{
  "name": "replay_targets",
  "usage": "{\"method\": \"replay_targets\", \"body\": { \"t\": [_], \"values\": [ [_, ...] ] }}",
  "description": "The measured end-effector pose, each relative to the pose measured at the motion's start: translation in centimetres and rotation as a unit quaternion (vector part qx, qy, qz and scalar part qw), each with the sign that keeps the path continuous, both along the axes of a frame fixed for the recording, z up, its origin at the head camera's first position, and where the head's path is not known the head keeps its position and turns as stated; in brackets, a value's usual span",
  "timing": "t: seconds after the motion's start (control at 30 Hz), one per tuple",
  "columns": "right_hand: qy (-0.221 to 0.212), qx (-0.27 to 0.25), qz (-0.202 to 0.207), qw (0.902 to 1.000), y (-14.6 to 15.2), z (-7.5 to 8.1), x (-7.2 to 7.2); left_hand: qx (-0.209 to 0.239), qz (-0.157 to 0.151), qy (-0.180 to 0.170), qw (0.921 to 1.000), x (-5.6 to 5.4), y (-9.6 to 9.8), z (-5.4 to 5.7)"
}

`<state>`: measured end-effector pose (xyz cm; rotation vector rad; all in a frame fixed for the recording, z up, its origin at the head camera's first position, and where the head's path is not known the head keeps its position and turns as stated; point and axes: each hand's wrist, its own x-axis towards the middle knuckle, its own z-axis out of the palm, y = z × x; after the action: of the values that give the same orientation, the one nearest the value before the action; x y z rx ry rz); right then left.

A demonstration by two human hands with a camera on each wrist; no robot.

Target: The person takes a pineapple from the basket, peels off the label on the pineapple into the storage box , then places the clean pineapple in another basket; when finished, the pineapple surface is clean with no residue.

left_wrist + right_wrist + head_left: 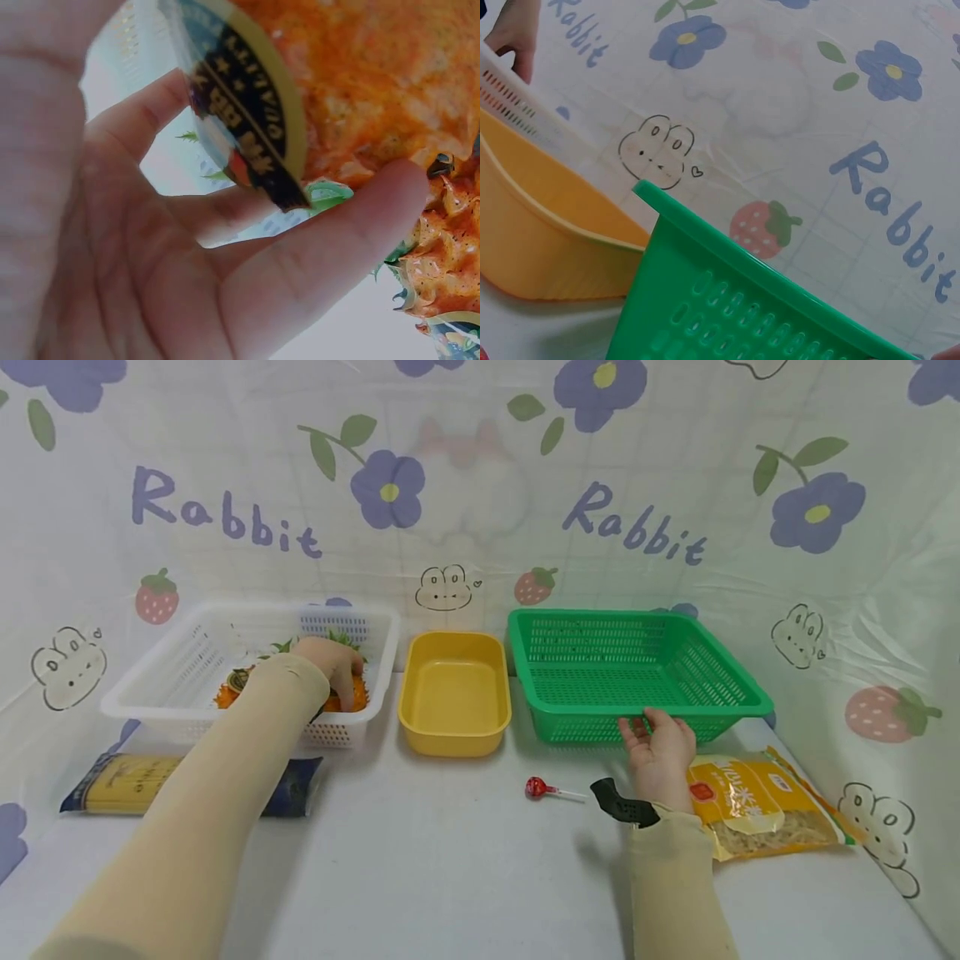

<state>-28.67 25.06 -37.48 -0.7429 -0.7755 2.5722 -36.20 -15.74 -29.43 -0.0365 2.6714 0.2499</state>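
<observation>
Spiky fruit (375,97) in the white basket (348,732) looks firm, fairly weighty and prickly, best cupped round its sides, as the half-closed left hand (324,662) holds it, while whether the right hand (664,755) grips the green basket (573,727) I cannot tell.

The left hand (172,255) holds a large orange fruit (375,82), one fingertip against its glossy skin, with a dark, gold-edged sticker (244,101) reading "QUALITY" on the orange fruit, a spiky fruit (450,247) just beside it and a white basket (126,34) beyond it.
</observation>
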Motion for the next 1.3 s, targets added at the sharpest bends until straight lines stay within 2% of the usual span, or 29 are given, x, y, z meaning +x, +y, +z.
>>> {"method": "replay_targets", "body": {
  "t": [0.23, 0.47, 0.63, 1.07, 1.17, 1.3],
  "values": [
    [-0.007, 0.001, 0.006, 1.0, 0.0, 0.1, 0.1, 0.002, 0.008, 0.008, 0.9999, 0.0, -0.5, 0.1],
    [-0.008, 0.0, 0.009, 0.9999, 0.0, 0.1, 0.2, -0.041, -0.057, 0.011, 0.9975, -0.3, -1.3, 0.4],
    [-0.008, 0.0, 0.01, 0.9999, 0.0, 0.1, 0.3, -0.038, -0.077, 0.009, 0.9962, -0.6, -1.6, 0.7],
    [-0.008, -0.002, 0.009, 0.9999, 0.0, 0.2, 0.2, -0.013, -0.086, 0.032, 0.9957, -0.4, -1.6, 2.8],
    [-0.008, -0.007, 0.008, 0.9999, 0.0, 0.1, 0.2, -0.014, -0.088, 0.034, 0.9954, -0.3, -1.7, 3.5],
    [-0.008, -0.009, 0.002, 0.9999, 0.0, 0.1, 0.1, -0.018, -0.106, 0.04, 0.9934, -0.1, -1.6, 4.8]
  ]
}}
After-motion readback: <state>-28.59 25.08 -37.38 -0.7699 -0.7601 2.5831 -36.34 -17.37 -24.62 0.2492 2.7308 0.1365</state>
